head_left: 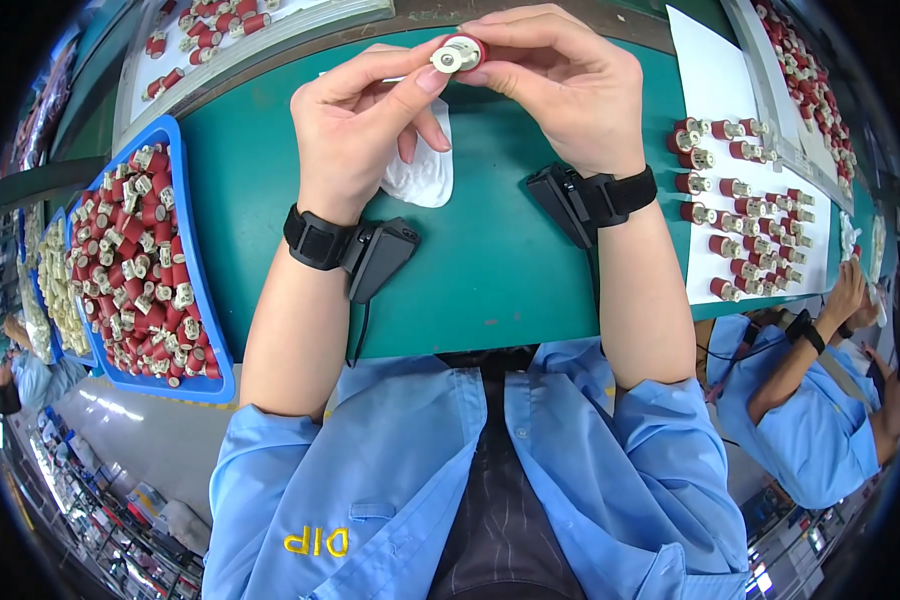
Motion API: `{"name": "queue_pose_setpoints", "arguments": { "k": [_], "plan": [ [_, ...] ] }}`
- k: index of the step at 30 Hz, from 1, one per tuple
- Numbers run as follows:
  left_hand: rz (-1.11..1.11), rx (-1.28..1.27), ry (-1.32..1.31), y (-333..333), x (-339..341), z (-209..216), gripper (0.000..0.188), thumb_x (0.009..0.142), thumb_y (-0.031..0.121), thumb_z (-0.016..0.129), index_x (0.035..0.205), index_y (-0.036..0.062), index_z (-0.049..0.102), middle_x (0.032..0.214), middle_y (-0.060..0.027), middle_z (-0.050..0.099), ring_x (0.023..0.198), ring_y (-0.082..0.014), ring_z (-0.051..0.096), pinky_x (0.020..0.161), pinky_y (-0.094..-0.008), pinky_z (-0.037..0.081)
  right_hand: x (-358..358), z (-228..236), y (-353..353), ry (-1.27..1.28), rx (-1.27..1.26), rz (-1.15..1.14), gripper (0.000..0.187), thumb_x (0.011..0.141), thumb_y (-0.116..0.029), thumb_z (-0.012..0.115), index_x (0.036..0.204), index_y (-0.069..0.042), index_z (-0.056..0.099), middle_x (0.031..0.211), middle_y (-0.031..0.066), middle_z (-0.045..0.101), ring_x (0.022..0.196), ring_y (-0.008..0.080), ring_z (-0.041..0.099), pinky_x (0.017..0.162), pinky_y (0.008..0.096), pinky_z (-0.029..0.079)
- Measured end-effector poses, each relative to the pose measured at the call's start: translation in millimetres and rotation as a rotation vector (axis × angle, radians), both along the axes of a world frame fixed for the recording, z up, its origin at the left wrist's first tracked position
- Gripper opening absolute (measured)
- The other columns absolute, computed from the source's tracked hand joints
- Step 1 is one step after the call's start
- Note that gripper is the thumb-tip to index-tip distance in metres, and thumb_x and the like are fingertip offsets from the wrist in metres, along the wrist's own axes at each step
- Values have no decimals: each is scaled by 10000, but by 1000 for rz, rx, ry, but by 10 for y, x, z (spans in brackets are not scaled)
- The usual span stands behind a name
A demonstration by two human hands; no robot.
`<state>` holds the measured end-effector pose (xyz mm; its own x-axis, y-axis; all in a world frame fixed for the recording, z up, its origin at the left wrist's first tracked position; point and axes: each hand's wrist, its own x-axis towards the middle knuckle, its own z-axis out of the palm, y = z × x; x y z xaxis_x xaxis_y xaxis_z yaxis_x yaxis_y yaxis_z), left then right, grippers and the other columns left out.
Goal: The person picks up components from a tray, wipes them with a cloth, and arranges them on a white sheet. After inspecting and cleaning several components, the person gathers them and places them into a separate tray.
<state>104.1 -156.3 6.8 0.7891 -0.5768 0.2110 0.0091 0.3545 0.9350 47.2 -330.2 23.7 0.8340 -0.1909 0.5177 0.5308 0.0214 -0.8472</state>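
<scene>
At the far side of the green table I hold up a small cylindrical part [455, 56] with a cream end and a dark red body. My left hand [360, 110] pinches its cream end between thumb and forefinger, the other fingers curled loosely. The red body is gripped by the thumb and fingers of my right hand [575, 90]. The cream end points toward me and slightly left. Beneath my left hand lies a crumpled white cloth [420, 175], partly covered by the fingers. A black strap with a black device sits on each wrist.
A blue tray [226, 345] heaped with similar red-and-cream parts [140, 260] stands at the left. More parts stand in rows on a white sheet [705, 265] at the right. Metal rails [260, 65] run behind. A co-worker in a blue shirt [800, 420] works at the right.
</scene>
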Motion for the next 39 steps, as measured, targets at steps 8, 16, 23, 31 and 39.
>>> {"name": "queue_pose_setpoints", "arguments": {
  "k": [8, 16, 23, 31, 39],
  "plan": [
    [-1, -6, -17, -8, 8, -28, 217, 882, 44, 713, 1083, -38, 707, 985, -137, 686, 601, -167, 685, 430, -188, 444, -151, 50, 26, 206, 57, -46, 234, 800, 147, 693, 1021, 71, 686, 1038, 121, 662, 919, 187, 678, 810, 280, 583],
    [-10, -51, 8, -42, 11, -28, 180, 891, 34, 694, 1051, -47, 710, 985, -136, 691, 606, -174, 688, 438, -194, 452, -139, 5, -2, 234, 97, -25, 223, 816, 134, 686, 1031, 73, 674, 1009, 112, 674, 933, 185, 678, 816, 284, 582],
    [42, 138, 70, -109, 0, 15, 161, 897, 61, 687, 1043, 2, 716, 786, -48, 685, 553, -102, 639, 438, -187, 428, -88, -68, -156, 398, 211, 84, 259, 863, 75, 673, 1119, 67, 636, 990, 87, 689, 914, 148, 666, 790, 257, 564],
    [-8, 188, 6, -118, 56, -138, 123, 929, 122, 647, 980, 15, 682, 745, 1, 640, 553, -36, 522, 479, -189, 396, -70, -295, -447, 505, 150, 51, 318, 975, -95, 598, 1255, 51, 553, 1154, 147, 652, 989, 205, 661, 889, 338, 552],
    [-133, 64, 21, -93, 7, -97, 98, 938, 103, 604, 967, 12, 621, 710, 14, 596, 601, -42, 535, 503, -208, 400, 743, 452, 36, 349, -70, 27, 342, 973, -103, 603, 1274, 55, 565, 1185, 136, 656, 1084, 179, 626, 950, 272, 493]
  ]
}}
